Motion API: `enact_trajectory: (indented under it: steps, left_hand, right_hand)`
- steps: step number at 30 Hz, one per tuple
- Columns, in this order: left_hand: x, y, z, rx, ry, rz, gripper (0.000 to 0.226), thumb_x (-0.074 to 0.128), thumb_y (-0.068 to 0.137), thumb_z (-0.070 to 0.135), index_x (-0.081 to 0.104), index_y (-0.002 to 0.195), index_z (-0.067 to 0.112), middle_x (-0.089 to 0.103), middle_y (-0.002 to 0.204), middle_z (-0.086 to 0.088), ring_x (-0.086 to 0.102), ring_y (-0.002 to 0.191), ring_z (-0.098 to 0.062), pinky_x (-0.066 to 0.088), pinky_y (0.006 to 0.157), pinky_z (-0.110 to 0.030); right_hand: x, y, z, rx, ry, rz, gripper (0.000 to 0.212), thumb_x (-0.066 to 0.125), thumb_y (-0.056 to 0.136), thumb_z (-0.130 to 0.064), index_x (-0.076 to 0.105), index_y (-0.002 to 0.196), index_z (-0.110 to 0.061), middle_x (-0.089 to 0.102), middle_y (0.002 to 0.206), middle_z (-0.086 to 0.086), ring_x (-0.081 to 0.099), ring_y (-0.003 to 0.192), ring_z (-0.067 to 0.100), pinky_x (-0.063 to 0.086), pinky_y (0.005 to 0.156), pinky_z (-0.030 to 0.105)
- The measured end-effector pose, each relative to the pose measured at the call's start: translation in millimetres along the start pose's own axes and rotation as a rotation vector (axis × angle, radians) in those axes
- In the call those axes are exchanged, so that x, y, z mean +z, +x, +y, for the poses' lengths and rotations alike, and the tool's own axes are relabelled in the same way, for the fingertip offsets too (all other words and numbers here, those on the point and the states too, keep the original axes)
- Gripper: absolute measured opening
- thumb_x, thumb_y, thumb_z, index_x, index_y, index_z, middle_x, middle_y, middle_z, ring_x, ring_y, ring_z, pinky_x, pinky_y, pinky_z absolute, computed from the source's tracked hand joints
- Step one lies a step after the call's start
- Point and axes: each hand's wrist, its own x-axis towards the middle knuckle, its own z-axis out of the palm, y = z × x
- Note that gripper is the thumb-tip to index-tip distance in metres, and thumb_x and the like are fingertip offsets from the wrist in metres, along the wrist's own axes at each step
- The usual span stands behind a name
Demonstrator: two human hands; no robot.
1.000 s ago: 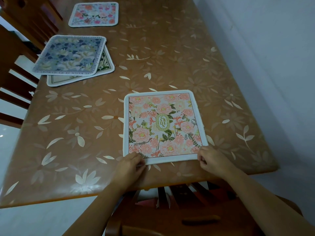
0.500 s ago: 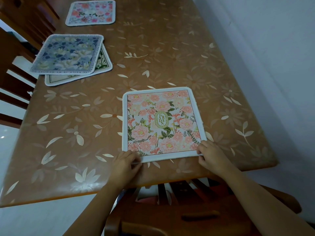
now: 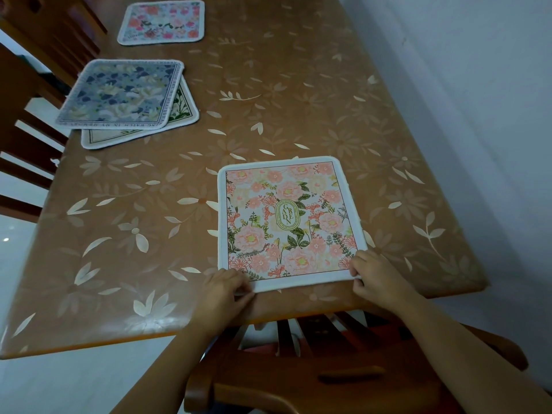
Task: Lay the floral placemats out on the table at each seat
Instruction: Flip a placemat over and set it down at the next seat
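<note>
A pink floral placemat (image 3: 288, 222) with a green oval label lies flat on the table (image 3: 167, 204) near its front edge. My left hand (image 3: 224, 289) pinches the mat's near left corner. My right hand (image 3: 375, 274) pinches its near right corner. At the left side a blue floral placemat (image 3: 121, 94) rests on top of a cream placemat (image 3: 182, 115), which shows only along its right and near edges. A third pink floral placemat (image 3: 162, 22) lies alone at the far left.
The table has a brown cover printed with pale flowers. A wooden chair (image 3: 313, 377) stands tucked under the near edge below my arms. Chair backs (image 3: 27, 124) line the left side. A white wall (image 3: 478, 115) runs close along the table's right side.
The pink placemat has slid slightly away from the front edge with both hands still on its near corners. The other mats have not moved.
</note>
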Motion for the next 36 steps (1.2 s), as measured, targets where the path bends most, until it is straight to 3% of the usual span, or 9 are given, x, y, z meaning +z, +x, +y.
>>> enact_trajectory:
  steps: [10, 14, 17, 19, 21, 24, 26, 30, 36]
  left_hand:
    - [2.3, 4.2, -5.2, 0.000, 0.008, -0.005, 0.022, 0.082, 0.063, 0.018, 0.064, 0.073, 0.013, 0.063, 0.080, -0.006, 0.058, 0.077, -0.030, 0.045, 0.069, -0.041]
    - [2.4, 15.5, -9.3, -0.047, 0.072, -0.029, 0.050, 0.077, 0.069, 0.035, 0.061, 0.111, 0.014, 0.055, 0.121, -0.011, 0.046, 0.115, -0.032, 0.037, 0.095, -0.047]
    - [9.8, 25.0, -12.0, -0.041, 0.139, -0.142, 0.065, 0.059, 0.082, 0.046, 0.034, 0.138, 0.022, 0.018, 0.152, -0.006, 0.005, 0.139, -0.023, 0.012, 0.109, -0.051]
    - [14.6, 32.8, -15.0, -0.033, 0.210, -0.228, 0.070, 0.045, 0.087, 0.054, 0.013, 0.143, 0.029, -0.007, 0.153, 0.000, -0.019, 0.136, -0.017, 0.001, 0.108, -0.057]
    - [17.2, 40.1, -16.1, -0.030, 0.286, -0.284, 0.073, 0.034, 0.087, 0.060, -0.003, 0.142, 0.032, -0.022, 0.149, 0.000, -0.030, 0.132, -0.019, 0.000, 0.106, -0.062]
    - [22.6, 45.7, -8.5, -0.008, 0.388, -0.244, 0.072, 0.016, 0.084, 0.064, -0.003, 0.141, 0.023, -0.014, 0.149, -0.011, -0.019, 0.134, -0.035, 0.006, 0.102, -0.067]
    - [27.7, 46.8, -3.4, -0.013, 0.373, -0.190, 0.071, 0.015, 0.085, 0.058, 0.009, 0.142, 0.016, 0.000, 0.149, -0.016, -0.005, 0.135, -0.042, 0.009, 0.102, -0.067]
    - [34.4, 53.8, -6.2, -0.017, 0.325, -0.125, 0.066, 0.025, 0.086, 0.051, 0.020, 0.142, 0.016, 0.010, 0.151, -0.013, 0.000, 0.137, -0.038, 0.006, 0.105, -0.059]
    - [35.1, 93.8, -8.3, -0.120, 0.325, -0.093, 0.063, 0.014, 0.086, 0.052, -0.006, 0.141, 0.030, -0.013, 0.151, -0.002, -0.024, 0.136, -0.024, -0.013, 0.105, -0.052]
  right_hand:
    - [2.7, -2.7, 0.9, -0.016, 0.085, 0.097, 0.006, 0.056, 0.076, -0.008, 0.053, 0.081, -0.009, 0.054, 0.089, 0.009, 0.050, 0.087, 0.026, 0.039, 0.074, 0.034]
    - [2.2, -0.7, -2.2, -0.009, 0.132, 0.220, 0.023, 0.062, 0.078, -0.010, 0.059, 0.099, -0.004, 0.056, 0.098, 0.013, 0.052, 0.095, 0.028, 0.046, 0.077, 0.037]
    - [4.9, 4.0, -10.0, -0.046, 0.061, 0.227, 0.037, 0.065, 0.077, -0.014, 0.057, 0.113, -0.008, 0.057, 0.114, 0.015, 0.052, 0.108, 0.033, 0.051, 0.081, 0.045]
    - [11.5, 10.0, -14.9, -0.091, 0.011, 0.178, 0.046, 0.061, 0.082, -0.020, 0.049, 0.126, -0.013, 0.045, 0.136, 0.015, 0.037, 0.127, 0.034, 0.039, 0.099, 0.049]
    - [20.2, 18.2, -18.0, -0.087, -0.036, 0.085, 0.055, 0.046, 0.091, -0.035, 0.026, 0.140, -0.024, 0.014, 0.152, 0.005, 0.009, 0.139, 0.030, 0.013, 0.111, 0.048]
    - [30.9, 32.5, -31.4, -0.042, -0.079, 0.041, 0.063, 0.009, 0.085, -0.063, -0.001, 0.140, -0.033, -0.016, 0.150, 0.005, -0.016, 0.138, 0.034, -0.007, 0.109, 0.052]
    - [35.0, 40.6, -46.9, 0.004, -0.074, 0.083, 0.074, -0.001, 0.080, -0.069, 0.004, 0.141, -0.027, -0.005, 0.151, 0.012, -0.009, 0.137, 0.041, -0.003, 0.107, 0.060]
    - [39.0, 56.8, -63.3, 0.068, -0.059, 0.158, 0.071, 0.024, 0.084, -0.059, 0.023, 0.141, -0.017, 0.018, 0.150, 0.018, 0.009, 0.135, 0.045, 0.013, 0.101, 0.068]
    - [35.1, 86.3, -56.1, 0.032, -0.092, 0.184, 0.076, 0.025, 0.082, -0.064, 0.016, 0.142, -0.020, 0.015, 0.151, 0.014, 0.010, 0.136, 0.041, 0.012, 0.100, 0.069]
